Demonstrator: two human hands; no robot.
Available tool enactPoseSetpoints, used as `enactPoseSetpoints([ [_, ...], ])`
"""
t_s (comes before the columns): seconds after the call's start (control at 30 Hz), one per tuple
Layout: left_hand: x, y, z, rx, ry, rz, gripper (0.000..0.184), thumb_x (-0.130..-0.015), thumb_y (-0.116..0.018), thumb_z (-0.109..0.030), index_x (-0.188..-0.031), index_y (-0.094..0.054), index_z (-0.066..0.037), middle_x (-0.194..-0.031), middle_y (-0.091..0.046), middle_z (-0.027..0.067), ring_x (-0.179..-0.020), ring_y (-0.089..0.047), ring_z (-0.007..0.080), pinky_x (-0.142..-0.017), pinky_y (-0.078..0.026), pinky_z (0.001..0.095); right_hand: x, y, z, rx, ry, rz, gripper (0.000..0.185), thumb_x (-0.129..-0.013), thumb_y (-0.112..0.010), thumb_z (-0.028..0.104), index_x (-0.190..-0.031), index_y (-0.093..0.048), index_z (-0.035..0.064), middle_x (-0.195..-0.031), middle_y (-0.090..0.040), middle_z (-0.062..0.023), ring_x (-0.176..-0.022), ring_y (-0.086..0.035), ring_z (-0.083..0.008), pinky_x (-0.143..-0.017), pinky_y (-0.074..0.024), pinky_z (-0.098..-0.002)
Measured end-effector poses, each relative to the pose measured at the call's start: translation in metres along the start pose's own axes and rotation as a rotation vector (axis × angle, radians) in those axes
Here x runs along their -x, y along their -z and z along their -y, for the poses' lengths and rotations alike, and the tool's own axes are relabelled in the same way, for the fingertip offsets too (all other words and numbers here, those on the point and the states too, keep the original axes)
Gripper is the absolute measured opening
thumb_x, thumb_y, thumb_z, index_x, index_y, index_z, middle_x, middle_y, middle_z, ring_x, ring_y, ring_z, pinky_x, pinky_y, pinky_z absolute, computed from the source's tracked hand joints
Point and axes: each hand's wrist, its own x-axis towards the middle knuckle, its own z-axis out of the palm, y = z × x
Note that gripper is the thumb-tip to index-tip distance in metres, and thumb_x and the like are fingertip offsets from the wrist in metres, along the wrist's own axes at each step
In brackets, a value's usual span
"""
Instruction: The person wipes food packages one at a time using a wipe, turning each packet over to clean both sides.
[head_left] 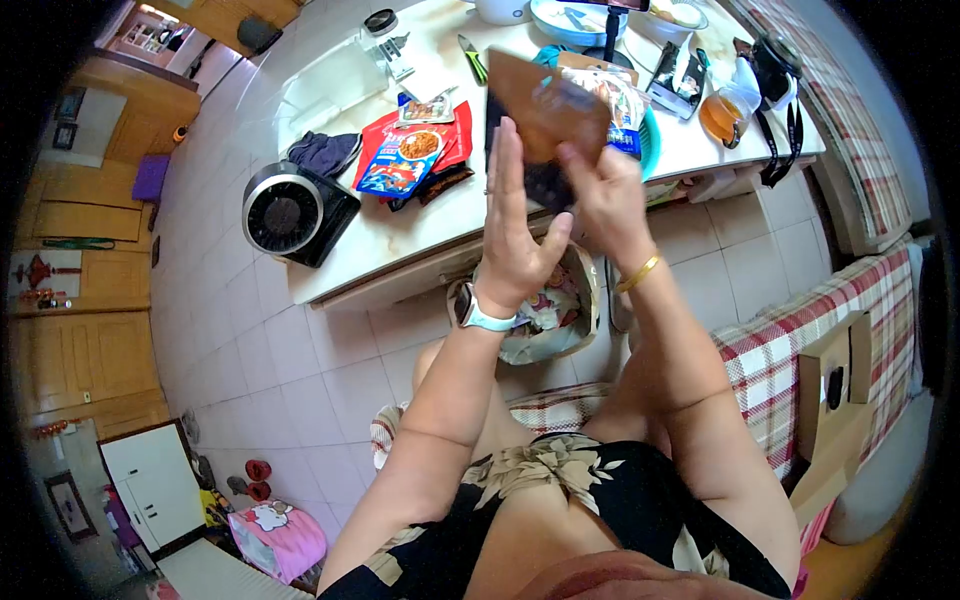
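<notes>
My right hand (608, 200) is closed on the lower edge of a flat brown piece (545, 105), slightly blurred and tilted up over the table; I cannot tell whether it is a packet or a cover. Close beside its dark lower part, my left hand (517, 240) is held up with fingers straight and thumb apart. Whether the left palm touches the piece, I cannot tell. Left of the hands lie red and blue food packets (410, 155). Behind the brown piece, a printed bag (620, 95) rests by a teal basket (652, 145), both partly hidden.
The white table (360, 245) carries a round-topped black device (285, 215), a dark cloth (323, 153), a green-handled knife (472, 60) and a glass teapot (725, 115) of amber liquid. Below its front edge stands a filled waste bag (550, 340). A checked sofa (760, 350) is at right.
</notes>
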Motion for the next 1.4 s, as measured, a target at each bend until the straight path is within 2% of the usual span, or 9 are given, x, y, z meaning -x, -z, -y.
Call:
enactPoseSetpoints([
  [0.13, 0.008, 0.000, 0.016, -0.181, 0.098, 0.023, 0.079, -0.091, -0.065, -0.016, -0.158, -0.026, -0.001, -0.165, -0.021, 0.0254, -0.153, -0.021, 0.0417, -0.124, -0.019, 0.0490, -0.036, 0.021, -0.037, -0.341, -0.180, -0.182, 0.038, -0.096, -0.071, 0.033, -0.099, -0.071, -0.0047, -0.084, -0.074, -0.0163, -0.068, -0.066, -0.0257, -0.064, -0.0517, -0.0318],
  [0.23, 0.010, 0.009, 0.034, -0.318, 0.235, 0.041, 0.064, -0.091, -0.068, -0.019, -0.148, -0.044, -0.001, -0.163, -0.025, 0.0252, -0.152, -0.022, 0.0422, -0.123, -0.021, 0.0504, -0.054, 0.030, -0.077, 0.281, -0.112, -0.357, 0.052, -0.094, -0.074, 0.035, -0.126, -0.064, -0.0045, -0.112, -0.073, -0.0185, -0.098, -0.069, -0.0206, -0.084, -0.0523, -0.0327],
  [0.33, 0.011, 0.023, 0.055, -0.509, 0.250, 0.009, 0.063, -0.086, -0.075, -0.019, -0.144, -0.053, -0.006, -0.158, -0.037, 0.0226, -0.148, -0.030, 0.0419, -0.120, -0.028, 0.0498, -0.052, 0.032, -0.075, 0.253, -0.014, -0.476, 0.049, -0.094, -0.075, 0.031, -0.131, -0.062, 0.0003, -0.108, -0.072, -0.0132, -0.095, -0.067, -0.0165, -0.082, -0.0527, -0.0317],
  [0.67, 0.029, 0.087, 0.121, -0.832, 0.548, -0.029, 0.061, -0.076, -0.082, -0.015, -0.134, -0.062, -0.008, -0.151, -0.046, 0.0219, -0.144, -0.035, 0.0418, -0.120, -0.029, 0.0485, -0.013, -0.012, -0.026, 0.091, 0.126, -0.104, 0.030, -0.090, -0.075, 0.019, -0.117, -0.070, 0.0070, -0.079, -0.065, -0.0113, -0.068, -0.062, -0.0220, -0.066, -0.0508, -0.0336],
  [0.83, 0.035, 0.100, 0.135, -0.788, 0.443, -0.129, 0.016, -0.076, -0.079, -0.007, -0.090, -0.073, -0.006, -0.122, -0.069, 0.0149, -0.126, -0.057, 0.0351, -0.111, -0.038, 0.0477, -0.006, -0.019, -0.019, 0.020, 0.133, -0.014, 0.024, -0.094, -0.070, 0.012, -0.116, -0.071, 0.0030, -0.076, -0.063, -0.0049, -0.067, -0.055, -0.0091, -0.063, -0.0462, -0.0259],
  [0.93, 0.033, 0.101, 0.135, -0.728, 0.475, -0.150, 0.015, -0.077, -0.079, -0.006, -0.090, -0.072, -0.006, -0.117, -0.072, 0.0138, -0.120, -0.061, 0.0333, -0.109, -0.040, 0.0458, -0.004, -0.018, -0.018, 0.062, 0.115, 0.021, 0.023, -0.093, -0.070, 0.016, -0.113, -0.070, 0.0066, -0.078, -0.064, -0.0121, -0.066, -0.061, -0.0225, -0.064, -0.0498, -0.0335],
  [1.13, 0.018, 0.095, 0.112, -0.651, 0.402, -0.152, 0.010, -0.081, -0.076, -0.006, -0.087, -0.068, -0.005, -0.112, -0.073, 0.0115, -0.113, -0.064, 0.0299, -0.105, -0.042, 0.0457, 0.000, -0.026, -0.021, -0.015, 0.071, 0.092, 0.020, -0.093, -0.070, 0.018, -0.109, -0.071, 0.0058, -0.083, -0.068, -0.0153, -0.070, -0.064, -0.0264, -0.067, -0.0518, -0.0354],
  [1.33, 0.003, 0.087, 0.084, -0.507, 0.357, -0.359, 0.010, -0.095, -0.066, -0.008, -0.100, -0.060, -0.002, -0.098, -0.074, 0.0172, -0.090, -0.070, 0.0368, -0.078, -0.055, 0.0411, 0.006, -0.042, -0.021, -0.124, -0.004, 0.199, 0.024, -0.097, -0.067, 0.023, -0.107, -0.074, 0.0022, -0.083, -0.072, -0.0149, -0.073, -0.068, -0.0200, -0.067, -0.0521, -0.0345],
  [1.4, -0.003, 0.088, 0.067, -0.402, 0.314, -0.527, 0.008, -0.097, -0.064, -0.005, -0.097, -0.060, 0.002, -0.098, -0.071, 0.0168, -0.087, -0.069, 0.0269, -0.081, -0.053, 0.0353, 0.007, -0.043, -0.020, -0.247, -0.329, 0.372, 0.030, -0.099, -0.064, 0.028, -0.106, -0.074, 0.0004, -0.078, -0.069, -0.0116, -0.071, -0.065, -0.0123, -0.064, -0.0500, -0.0305],
])
